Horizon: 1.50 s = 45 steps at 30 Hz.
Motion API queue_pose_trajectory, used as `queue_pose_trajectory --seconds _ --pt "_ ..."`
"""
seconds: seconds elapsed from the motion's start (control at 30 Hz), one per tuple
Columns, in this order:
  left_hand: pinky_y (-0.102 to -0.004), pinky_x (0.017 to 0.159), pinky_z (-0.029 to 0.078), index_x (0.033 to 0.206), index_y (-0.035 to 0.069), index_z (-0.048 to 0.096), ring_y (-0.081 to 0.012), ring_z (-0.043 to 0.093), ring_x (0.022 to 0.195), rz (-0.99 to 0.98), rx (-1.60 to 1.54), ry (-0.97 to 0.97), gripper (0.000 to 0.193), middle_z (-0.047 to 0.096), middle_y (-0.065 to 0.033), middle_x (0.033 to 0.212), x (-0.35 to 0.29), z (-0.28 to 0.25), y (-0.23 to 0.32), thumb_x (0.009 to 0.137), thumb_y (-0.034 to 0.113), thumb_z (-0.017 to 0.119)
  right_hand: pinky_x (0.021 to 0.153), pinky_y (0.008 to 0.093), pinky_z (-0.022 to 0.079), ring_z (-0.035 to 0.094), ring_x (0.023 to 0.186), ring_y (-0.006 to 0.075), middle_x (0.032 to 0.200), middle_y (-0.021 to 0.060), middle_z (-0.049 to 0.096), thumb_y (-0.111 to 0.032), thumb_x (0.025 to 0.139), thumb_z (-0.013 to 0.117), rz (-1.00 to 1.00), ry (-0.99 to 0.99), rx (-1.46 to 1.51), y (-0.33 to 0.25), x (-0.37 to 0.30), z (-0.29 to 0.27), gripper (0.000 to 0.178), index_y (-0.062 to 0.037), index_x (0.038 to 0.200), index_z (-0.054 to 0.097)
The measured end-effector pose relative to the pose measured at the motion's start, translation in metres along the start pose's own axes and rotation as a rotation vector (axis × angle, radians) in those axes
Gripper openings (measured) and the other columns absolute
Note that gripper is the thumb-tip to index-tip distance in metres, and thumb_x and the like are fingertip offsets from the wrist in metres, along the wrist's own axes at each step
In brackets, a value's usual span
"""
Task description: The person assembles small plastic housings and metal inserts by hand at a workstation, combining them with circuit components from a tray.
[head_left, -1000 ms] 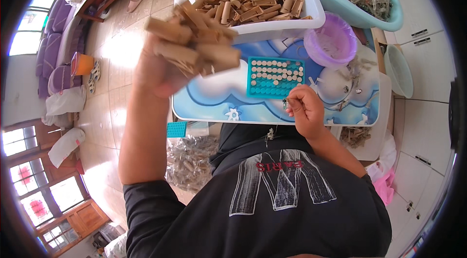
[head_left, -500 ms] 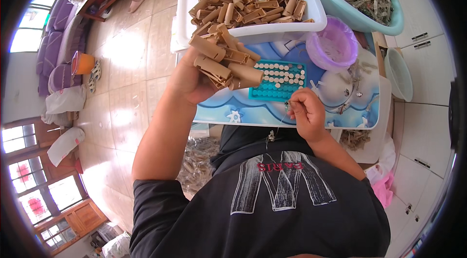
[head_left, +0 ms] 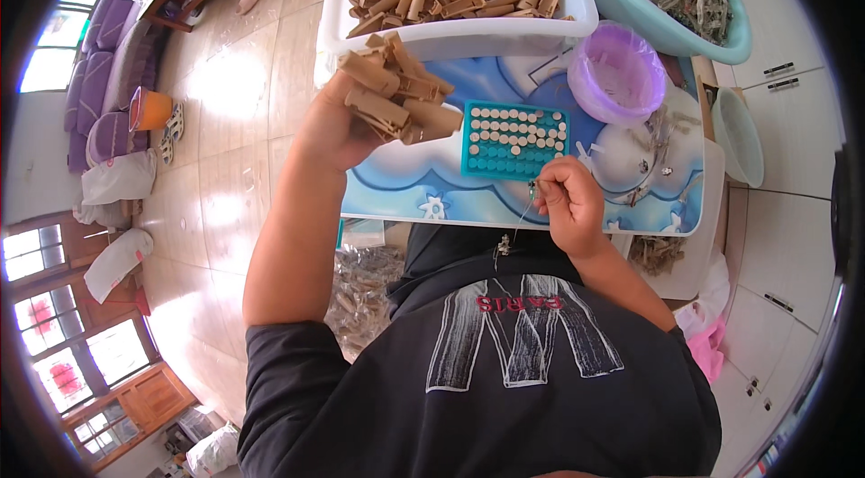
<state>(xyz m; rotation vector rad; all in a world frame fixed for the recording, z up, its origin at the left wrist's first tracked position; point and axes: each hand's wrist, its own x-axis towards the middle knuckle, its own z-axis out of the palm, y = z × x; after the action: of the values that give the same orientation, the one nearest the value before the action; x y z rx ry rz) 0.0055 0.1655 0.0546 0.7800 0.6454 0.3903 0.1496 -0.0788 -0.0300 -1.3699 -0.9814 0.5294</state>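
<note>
My left hand (head_left: 335, 131) is closed around a bunch of brown curved plastic shells (head_left: 396, 92), held up over the table's left side. Thumb and fingers of my right hand (head_left: 575, 212) pinch a tiny dark part with thin wires (head_left: 532, 187), just in front of a teal tray (head_left: 468, 146). Several rows of small white round pieces (head_left: 505, 127) sit in that tray. A small metallic piece (head_left: 503, 246) hangs on a thin wire in front of my dark shirt. A white tub (head_left: 459, 47) beyond my left hand holds many more brown shells.
The blue patterned table (head_left: 396, 194) lies under both hands. At the back right stand a purple lined basket (head_left: 617, 104) and a pale teal basin (head_left: 734, 23) full of clear, wiry parts. Small metal parts (head_left: 643, 167) lie on the table's right side. White cabinets (head_left: 784, 226) flank the right.
My left hand has moved a little left and away from the teal tray with the brown shells, uncovering the tray's left edge. My right hand stays nearly in place, still pinching the small part.
</note>
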Motion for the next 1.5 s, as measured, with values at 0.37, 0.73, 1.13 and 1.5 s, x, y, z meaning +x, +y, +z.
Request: queue_pose_trajectory --seconds 0.37,0.73,1.13,1.5 --pt "-0.0264 0.068 0.051 0.110 -0.001 0.055 -0.0140 0.061 0.078 0.213 0.608 0.332 0.040 0.063 -0.0074 0.087 0.004 -0.018 -0.023 0.080 0.019 0.072 0.050 0.0187 0.043 0.053 0.059 0.0079 0.084 0.0055 0.053 0.001 0.090 0.053 0.012 -0.006 0.010 -0.001 0.001 0.001 0.002 0.0006 0.088 0.054" --pt "-0.0256 0.077 0.051 0.127 0.003 0.048 -0.0138 0.059 0.089 0.426 0.808 0.349 0.050 0.060 -0.0091 0.099 -0.007 -0.026 -0.040 0.083 0.014 0.070 0.052 0.0199 0.045 0.054 0.060 0.0089 0.083 0.0061 0.054 0.001 0.090 0.053 -0.007 -0.007 -0.025 -0.001 0.001 0.003 0.003 0.0014 0.087 0.054" --pt "-0.0246 0.079 0.044 0.124 0.006 0.053 -0.0098 0.054 0.089 0.300 0.685 0.175 0.035 0.062 -0.0073 0.104 -0.025 -0.030 -0.020 0.091 0.017 0.059 0.061 0.0247 0.052 0.067 0.073 0.0136 0.086 0.0087 0.066 -0.003 0.091 0.053 0.263 -0.046 -0.204 -0.018 0.003 0.005 0.005 0.0015 0.091 0.057" --pt "-0.0332 0.087 0.041 0.124 0.004 0.053 -0.0215 0.048 0.118 0.284 0.438 0.252 0.033 0.054 -0.0091 0.124 -0.050 -0.026 -0.013 0.096 0.019 0.044 0.065 0.0216 0.050 0.064 0.075 0.0114 0.094 0.0083 0.065 -0.008 0.096 0.048 0.349 -0.078 -0.180 -0.015 -0.002 -0.003 0.012 0.0018 0.096 0.055"
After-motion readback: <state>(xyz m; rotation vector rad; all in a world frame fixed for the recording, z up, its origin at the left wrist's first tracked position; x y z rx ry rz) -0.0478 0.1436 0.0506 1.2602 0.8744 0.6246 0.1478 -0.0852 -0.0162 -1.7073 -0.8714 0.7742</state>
